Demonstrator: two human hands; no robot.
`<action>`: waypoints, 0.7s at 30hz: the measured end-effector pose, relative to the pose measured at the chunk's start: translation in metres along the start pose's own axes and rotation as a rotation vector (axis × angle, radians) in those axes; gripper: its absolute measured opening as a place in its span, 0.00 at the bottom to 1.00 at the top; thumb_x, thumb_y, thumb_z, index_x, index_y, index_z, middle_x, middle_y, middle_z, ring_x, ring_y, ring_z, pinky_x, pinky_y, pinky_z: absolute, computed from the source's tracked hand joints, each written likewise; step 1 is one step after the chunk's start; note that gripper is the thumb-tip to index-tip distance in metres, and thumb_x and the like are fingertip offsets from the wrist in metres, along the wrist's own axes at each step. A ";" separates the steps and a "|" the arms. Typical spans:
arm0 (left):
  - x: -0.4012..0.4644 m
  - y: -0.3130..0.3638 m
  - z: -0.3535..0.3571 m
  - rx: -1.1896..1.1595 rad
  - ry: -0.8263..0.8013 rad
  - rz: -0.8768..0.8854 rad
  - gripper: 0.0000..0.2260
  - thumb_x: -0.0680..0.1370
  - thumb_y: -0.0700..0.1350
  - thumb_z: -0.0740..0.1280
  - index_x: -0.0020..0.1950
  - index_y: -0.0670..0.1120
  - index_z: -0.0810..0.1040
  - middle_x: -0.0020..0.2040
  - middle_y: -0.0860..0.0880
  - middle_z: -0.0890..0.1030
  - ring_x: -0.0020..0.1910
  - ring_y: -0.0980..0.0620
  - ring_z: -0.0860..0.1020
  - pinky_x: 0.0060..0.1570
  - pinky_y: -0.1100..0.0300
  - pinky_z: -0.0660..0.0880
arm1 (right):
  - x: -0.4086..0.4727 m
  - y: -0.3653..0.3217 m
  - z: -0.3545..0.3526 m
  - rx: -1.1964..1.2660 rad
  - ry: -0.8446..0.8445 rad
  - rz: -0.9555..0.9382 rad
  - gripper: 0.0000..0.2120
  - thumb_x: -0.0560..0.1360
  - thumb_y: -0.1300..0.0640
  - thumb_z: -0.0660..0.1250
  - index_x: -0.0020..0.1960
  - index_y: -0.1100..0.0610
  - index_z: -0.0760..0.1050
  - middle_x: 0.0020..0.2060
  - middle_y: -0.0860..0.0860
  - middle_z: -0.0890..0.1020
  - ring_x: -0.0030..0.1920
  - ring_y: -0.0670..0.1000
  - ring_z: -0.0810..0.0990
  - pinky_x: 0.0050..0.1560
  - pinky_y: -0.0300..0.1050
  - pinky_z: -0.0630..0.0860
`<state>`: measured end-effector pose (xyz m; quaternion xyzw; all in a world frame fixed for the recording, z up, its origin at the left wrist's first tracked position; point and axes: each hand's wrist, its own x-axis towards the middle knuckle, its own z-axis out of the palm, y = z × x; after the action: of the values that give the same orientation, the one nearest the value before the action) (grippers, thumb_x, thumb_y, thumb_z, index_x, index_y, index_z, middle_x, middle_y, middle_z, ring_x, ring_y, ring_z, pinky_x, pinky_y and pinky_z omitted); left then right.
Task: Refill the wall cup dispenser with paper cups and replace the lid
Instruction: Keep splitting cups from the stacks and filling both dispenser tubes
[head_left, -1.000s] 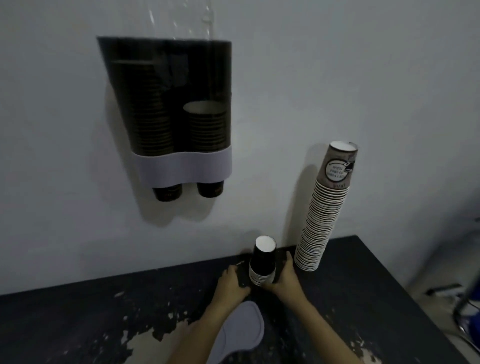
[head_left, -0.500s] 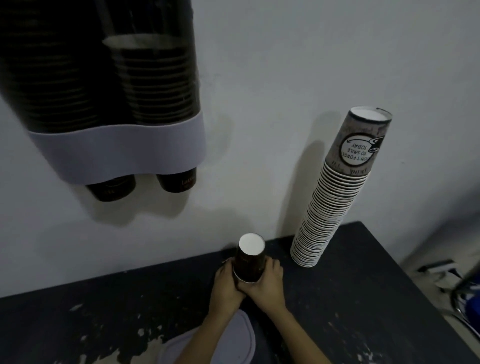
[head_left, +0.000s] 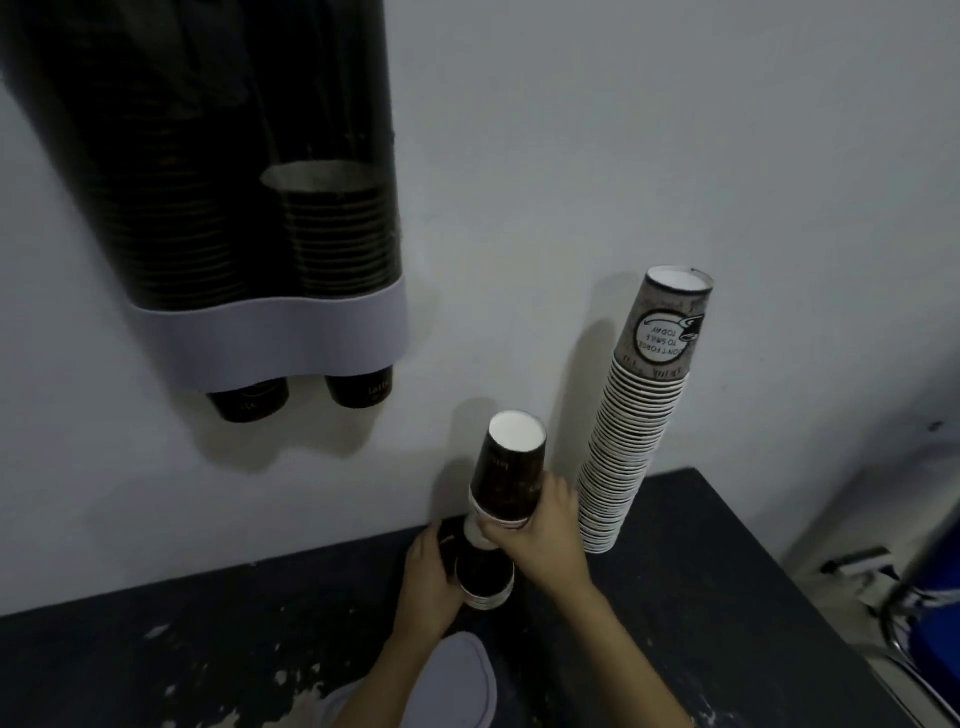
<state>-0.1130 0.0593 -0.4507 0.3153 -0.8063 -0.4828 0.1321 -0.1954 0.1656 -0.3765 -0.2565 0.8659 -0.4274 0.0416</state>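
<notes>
- While the right hand (head_left: 545, 540) grips the upper part of a short stack of dark paper cups (head_left: 511, 470), upside down with a white base on top, the stack is raised off the black table (head_left: 727, 597) and tilted slightly.
- Just below, the left hand (head_left: 428, 579) curls its fingers round a lower group of dark cups (head_left: 485, 577), whose rim is at the table surface; a pale band of cup wall shows between the two groups.
- A wall cup dispenser (head_left: 270, 338) hangs on the white wall at upper left, with two dark see-through tubes above a pale band.
- Its left tube is filled higher than the right tube, where the top cup's rim (head_left: 322, 176) shows about halfway up.
- One dark cup bottom pokes out below each tube.
- A pale lid (head_left: 457, 686) lies flat on the table by the left forearm.
- A tall leaning stack of printed cups (head_left: 639, 415) stands upside down on the table against the wall, just beside the right hand.
</notes>
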 end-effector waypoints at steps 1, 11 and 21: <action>-0.006 0.011 -0.007 -0.057 0.110 0.032 0.22 0.72 0.40 0.65 0.66 0.48 0.69 0.63 0.52 0.73 0.64 0.52 0.71 0.68 0.53 0.67 | 0.001 -0.004 -0.010 -0.052 -0.019 0.006 0.41 0.55 0.33 0.66 0.60 0.57 0.68 0.54 0.52 0.73 0.59 0.53 0.68 0.55 0.41 0.64; -0.064 0.145 -0.058 -0.664 0.321 0.286 0.13 0.81 0.43 0.52 0.59 0.50 0.73 0.56 0.54 0.77 0.60 0.52 0.74 0.52 0.77 0.71 | -0.028 -0.070 -0.093 -0.467 -0.310 -0.119 0.33 0.64 0.42 0.72 0.60 0.58 0.66 0.58 0.54 0.70 0.60 0.54 0.70 0.59 0.46 0.71; -0.097 0.188 -0.121 -0.887 0.285 0.199 0.21 0.81 0.49 0.47 0.68 0.43 0.68 0.59 0.45 0.74 0.57 0.48 0.72 0.51 0.57 0.70 | -0.029 -0.208 -0.193 0.505 0.033 -0.340 0.29 0.61 0.45 0.76 0.59 0.49 0.70 0.55 0.55 0.77 0.53 0.52 0.77 0.50 0.44 0.75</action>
<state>-0.0472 0.0999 -0.2196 0.2128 -0.5226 -0.7172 0.4089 -0.1417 0.2132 -0.1009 -0.3724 0.6774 -0.6342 0.0176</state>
